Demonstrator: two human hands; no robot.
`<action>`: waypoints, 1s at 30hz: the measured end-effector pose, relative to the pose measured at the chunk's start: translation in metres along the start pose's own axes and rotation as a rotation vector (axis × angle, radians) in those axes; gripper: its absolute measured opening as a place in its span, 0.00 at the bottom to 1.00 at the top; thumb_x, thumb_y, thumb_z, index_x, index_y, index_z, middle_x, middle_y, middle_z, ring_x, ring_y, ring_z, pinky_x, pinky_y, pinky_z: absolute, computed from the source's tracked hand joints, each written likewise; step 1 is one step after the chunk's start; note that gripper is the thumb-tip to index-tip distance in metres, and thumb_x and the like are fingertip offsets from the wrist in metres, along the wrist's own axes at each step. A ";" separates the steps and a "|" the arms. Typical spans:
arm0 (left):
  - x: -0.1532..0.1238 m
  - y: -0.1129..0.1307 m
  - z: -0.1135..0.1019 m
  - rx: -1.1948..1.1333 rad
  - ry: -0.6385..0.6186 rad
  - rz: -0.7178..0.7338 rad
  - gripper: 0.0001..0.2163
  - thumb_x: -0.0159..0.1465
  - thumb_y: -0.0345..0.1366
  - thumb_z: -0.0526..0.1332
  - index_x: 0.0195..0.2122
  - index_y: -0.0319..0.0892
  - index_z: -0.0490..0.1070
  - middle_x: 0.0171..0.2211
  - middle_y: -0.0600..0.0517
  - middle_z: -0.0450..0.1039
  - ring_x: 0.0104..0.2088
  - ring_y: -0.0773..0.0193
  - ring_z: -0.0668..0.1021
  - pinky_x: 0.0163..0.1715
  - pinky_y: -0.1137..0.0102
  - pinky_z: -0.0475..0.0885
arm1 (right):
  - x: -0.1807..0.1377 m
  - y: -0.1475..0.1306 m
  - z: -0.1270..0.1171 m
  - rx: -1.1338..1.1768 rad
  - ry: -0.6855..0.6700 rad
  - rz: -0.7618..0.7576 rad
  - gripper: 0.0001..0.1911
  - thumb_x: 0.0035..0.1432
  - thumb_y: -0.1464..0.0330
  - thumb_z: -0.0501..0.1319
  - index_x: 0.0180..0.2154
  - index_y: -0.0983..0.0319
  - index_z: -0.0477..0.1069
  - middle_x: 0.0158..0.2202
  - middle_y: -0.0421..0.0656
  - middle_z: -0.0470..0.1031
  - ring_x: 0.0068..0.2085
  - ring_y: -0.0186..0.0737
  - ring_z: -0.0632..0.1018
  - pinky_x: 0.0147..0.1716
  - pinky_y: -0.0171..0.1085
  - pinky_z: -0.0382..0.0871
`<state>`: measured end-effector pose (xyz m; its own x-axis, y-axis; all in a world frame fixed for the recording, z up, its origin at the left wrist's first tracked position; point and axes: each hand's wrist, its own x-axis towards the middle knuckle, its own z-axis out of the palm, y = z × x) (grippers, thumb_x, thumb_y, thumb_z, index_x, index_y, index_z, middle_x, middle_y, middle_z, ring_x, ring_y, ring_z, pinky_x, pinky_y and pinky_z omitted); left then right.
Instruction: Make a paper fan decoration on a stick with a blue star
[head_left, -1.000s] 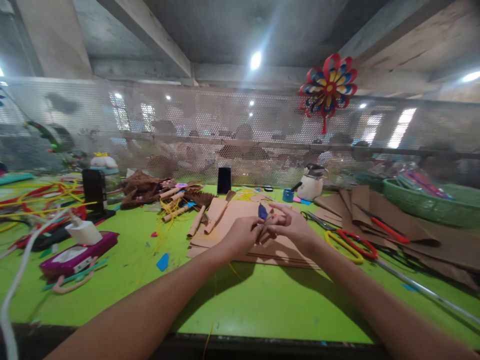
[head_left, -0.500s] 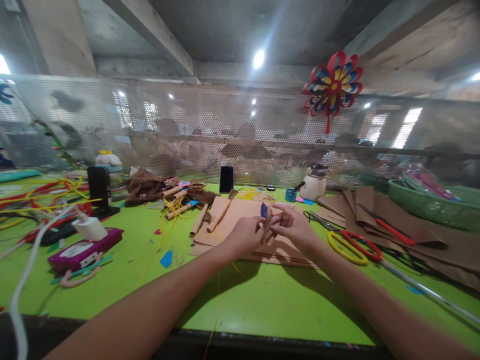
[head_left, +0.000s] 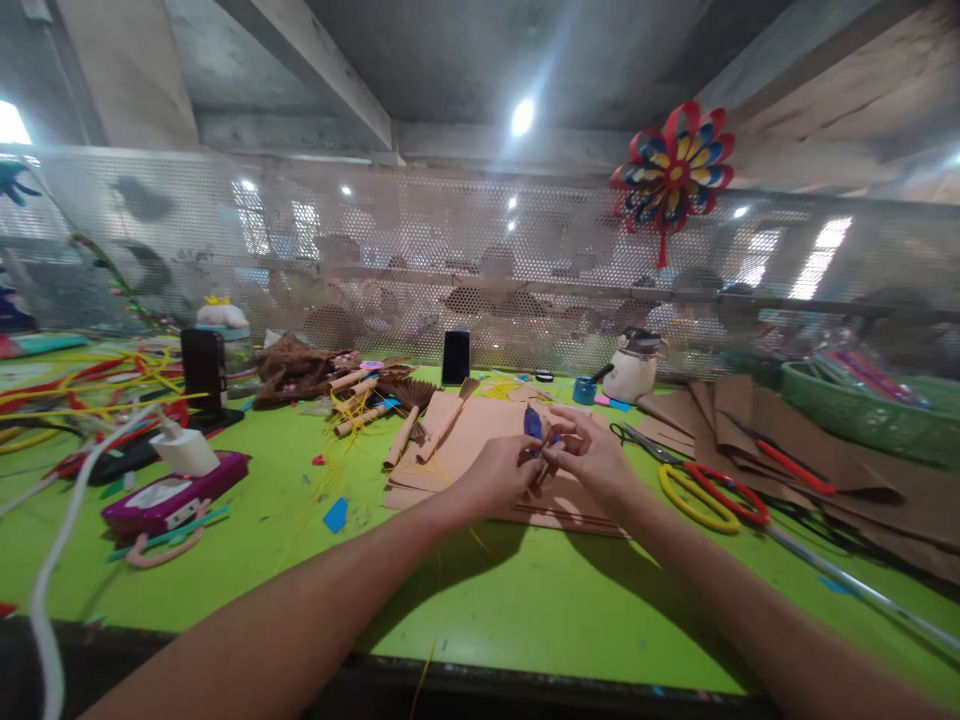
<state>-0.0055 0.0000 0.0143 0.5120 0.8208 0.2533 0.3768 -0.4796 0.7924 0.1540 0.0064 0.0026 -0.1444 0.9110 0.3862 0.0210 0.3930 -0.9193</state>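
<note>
My left hand (head_left: 504,472) and my right hand (head_left: 589,455) meet over a stack of tan paper sheets (head_left: 480,425). Between their fingertips is a small blue and brown piece (head_left: 533,422), mostly covered by the fingers; its kind cannot be made out. Both hands are closed on it, thumbs and fingers pinched together. Left of the hands, on the stack, lies a rolled paper stick (head_left: 442,430) with a fringed end. A pair of scissors (head_left: 694,495) with red and yellow handles rests to the right of my right hand.
Brown paper (head_left: 810,440) and a green basket (head_left: 862,410) are at the right. A purple power strip (head_left: 180,490) with a white plug stands left, beside tangled cords. At the back are a phone (head_left: 456,358), rolled paper sticks (head_left: 360,405) and a white jug (head_left: 632,372).
The fingers have shifted slightly around the small piece, and more of its blue part shows. The whole view has moved a little; the hands stay over the paper stack.
</note>
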 end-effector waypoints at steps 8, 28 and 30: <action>0.004 -0.004 0.002 -0.236 0.010 0.008 0.13 0.59 0.38 0.52 0.39 0.35 0.69 0.24 0.50 0.71 0.20 0.69 0.71 0.20 0.74 0.68 | 0.000 -0.002 -0.002 0.072 -0.153 0.120 0.22 0.43 0.64 0.66 0.42 0.64 0.67 0.24 0.40 0.73 0.25 0.35 0.73 0.24 0.33 0.65; 0.002 -0.007 0.001 -0.062 0.022 -0.008 0.12 0.60 0.38 0.49 0.33 0.37 0.68 0.26 0.49 0.72 0.21 0.68 0.73 0.21 0.74 0.69 | -0.003 -0.010 0.002 0.067 -0.040 0.145 0.24 0.39 0.64 0.67 0.41 0.67 0.68 0.18 0.38 0.71 0.19 0.32 0.70 0.22 0.33 0.64; 0.003 -0.007 0.001 -0.091 0.018 -0.031 0.12 0.59 0.39 0.51 0.34 0.36 0.67 0.25 0.49 0.72 0.20 0.69 0.73 0.20 0.74 0.69 | -0.002 -0.008 0.000 0.078 -0.046 0.147 0.26 0.39 0.65 0.67 0.43 0.67 0.67 0.18 0.37 0.70 0.18 0.31 0.69 0.22 0.33 0.63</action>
<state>-0.0060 0.0057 0.0086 0.4870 0.8407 0.2370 0.3204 -0.4243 0.8469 0.1538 0.0018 0.0095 -0.1905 0.9505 0.2453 -0.0314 0.2439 -0.9693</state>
